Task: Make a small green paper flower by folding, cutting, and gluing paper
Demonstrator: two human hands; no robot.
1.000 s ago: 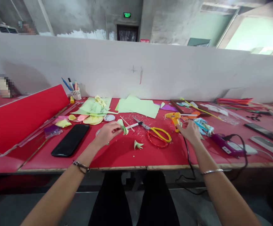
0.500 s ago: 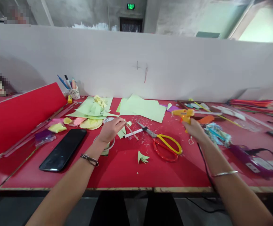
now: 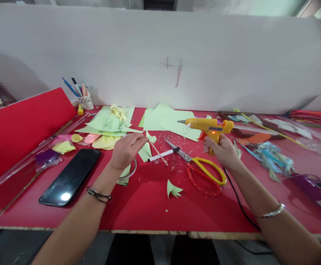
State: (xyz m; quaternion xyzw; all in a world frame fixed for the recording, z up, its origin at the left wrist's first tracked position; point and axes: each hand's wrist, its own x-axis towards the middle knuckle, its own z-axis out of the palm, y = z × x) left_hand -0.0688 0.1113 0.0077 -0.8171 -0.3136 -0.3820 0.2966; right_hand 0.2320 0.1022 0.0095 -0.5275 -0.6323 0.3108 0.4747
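My right hand (image 3: 224,151) is closed around the handle of a yellow glue gun (image 3: 208,126), held above the red table (image 3: 149,206) with its nozzle pointing left and a small light glowing on its body. My left hand (image 3: 127,149) pinches a thin wooden stick (image 3: 158,151) with small green paper pieces (image 3: 146,150) at its tip. A white pen (image 3: 163,155) lies just right of that hand. Scissors (image 3: 201,171) with yellow and red handles lie between my hands. A small folded green paper shape (image 3: 173,189) rests near the table's front.
A black phone (image 3: 70,176) lies at the left. Green paper sheets (image 3: 166,119) and yellow and pink cutouts (image 3: 99,140) lie at the back, near a pen cup (image 3: 86,101). A red board (image 3: 19,125) leans at the left. Shredded blue paper (image 3: 271,158) and a purple device (image 3: 315,187) sit at the right.
My right hand has taken the glue gun off the table and raised it, moving it left toward the stick. My left hand has stayed on the stick. The view has tilted downward.
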